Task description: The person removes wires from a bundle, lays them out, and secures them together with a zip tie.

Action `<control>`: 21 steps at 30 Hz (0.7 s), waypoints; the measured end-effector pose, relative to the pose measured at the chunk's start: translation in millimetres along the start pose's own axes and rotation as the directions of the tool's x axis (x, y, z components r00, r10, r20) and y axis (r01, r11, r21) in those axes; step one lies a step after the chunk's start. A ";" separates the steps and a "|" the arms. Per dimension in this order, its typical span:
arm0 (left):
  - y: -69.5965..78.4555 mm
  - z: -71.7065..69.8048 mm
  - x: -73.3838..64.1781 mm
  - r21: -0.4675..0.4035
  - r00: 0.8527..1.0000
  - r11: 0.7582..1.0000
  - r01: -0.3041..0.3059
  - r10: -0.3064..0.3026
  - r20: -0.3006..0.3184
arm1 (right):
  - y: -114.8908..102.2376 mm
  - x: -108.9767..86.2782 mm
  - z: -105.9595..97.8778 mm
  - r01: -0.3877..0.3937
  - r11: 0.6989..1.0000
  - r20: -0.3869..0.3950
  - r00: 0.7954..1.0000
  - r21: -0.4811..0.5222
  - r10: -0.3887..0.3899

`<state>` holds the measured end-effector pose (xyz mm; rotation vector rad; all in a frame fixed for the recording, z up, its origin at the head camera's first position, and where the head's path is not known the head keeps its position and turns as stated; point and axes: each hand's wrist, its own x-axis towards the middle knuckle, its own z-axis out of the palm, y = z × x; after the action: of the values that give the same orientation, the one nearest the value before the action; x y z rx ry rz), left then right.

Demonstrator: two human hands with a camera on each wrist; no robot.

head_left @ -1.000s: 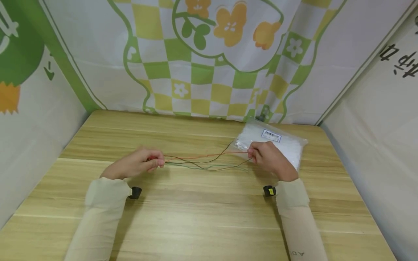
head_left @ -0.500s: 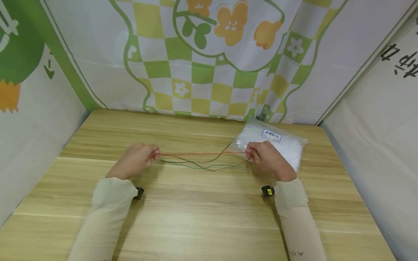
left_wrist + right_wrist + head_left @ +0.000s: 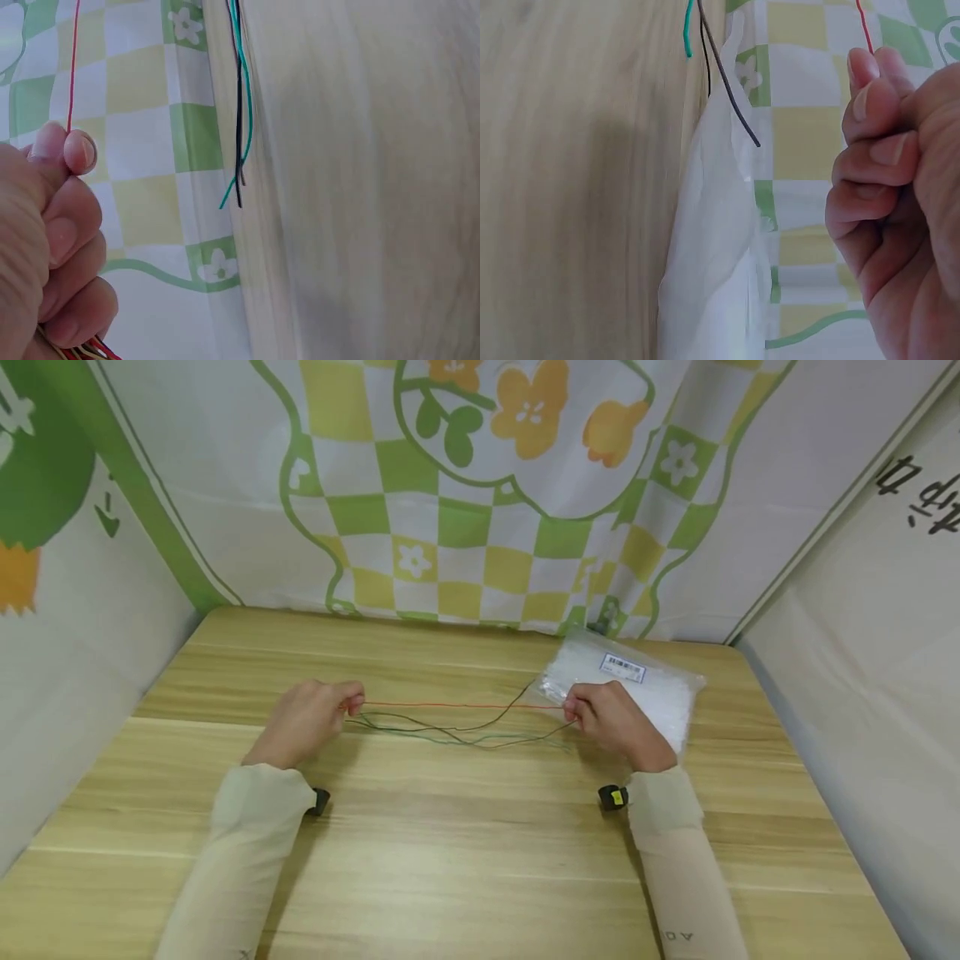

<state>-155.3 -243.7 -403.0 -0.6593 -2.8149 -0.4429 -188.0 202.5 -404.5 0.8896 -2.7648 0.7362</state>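
Note:
A thin red wire (image 3: 465,706) runs nearly straight between the two hands. My left hand (image 3: 311,714) pinches one end between thumb and finger, while more wires (image 3: 79,351) in red, black and yellow show under its lower curled fingers. At the other end, my right hand (image 3: 607,714) pinches the red wire at its fingertips, its remaining fingers curled. Below the red wire, apart from it, stretch a green wire (image 3: 247,97), a black wire (image 3: 239,139) and a brown wire (image 3: 730,82). Their ends hang loose in both wrist views.
A clear plastic bag (image 3: 660,693) of white contents, with a barcode label (image 3: 622,667), lies behind the right hand. The wooden table (image 3: 450,860) ends at a checked, flowered curtain (image 3: 487,543). A small black device (image 3: 613,797) sits at the right cuff.
The left hand has shifted left and slightly away from the body. The red wire, loose before, is now drawn straight, and the other wires have come apart from the left fingertips.

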 end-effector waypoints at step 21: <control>-2.0 -0.3 -2.1 -0.032 0.979 0.999 0.045 -0.037 0.202 | 4.4 1.2 2.8 -0.052 0.999 0.094 0.994 0.005 0.052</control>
<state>-154.3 -246.3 -403.8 -0.6907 -3.0229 -0.4592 -191.5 203.6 -408.4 0.8785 -2.8791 0.7320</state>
